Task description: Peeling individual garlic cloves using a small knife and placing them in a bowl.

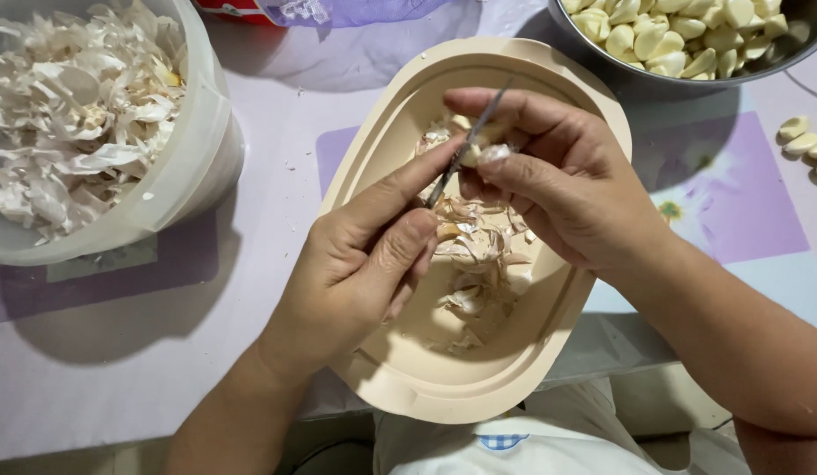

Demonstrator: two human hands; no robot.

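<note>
Left of the beige oval tray (400, 369) sits a translucent white plastic bucket (193, 167), heaped with papery garlic skins (74, 114), dry, curled and off-white.

Over the tray, the left hand (356, 273) has its fingers closed on a small knife (466, 149) with a thin grey blade, thumb and forefinger pinching it low so the point angles up toward the clove. The right hand (558, 176) is just right of it, fingers curled shut around a garlic clove (488, 145) held above the tray's far half; only a pale, partly skinned bit shows between the fingertips.

The step in hand looks like peeling: the blade tip lies against the clove (whether it has caught skin I cannot tell). The next move would call for a short, shallow lift of the blade, away from the thumb, with the clove turned as the skin loosens.

Loose peelings (479, 255) lie in the tray's smooth, matte hollow beneath both hands. Beyond the tray to the right stands a metal bowl (778, 62) of peeled cloves (681, 31), glossy and cream-yellow; a few more cloves (804, 141) rest on the desk (118, 369), on its lilac patterned cover.
</note>
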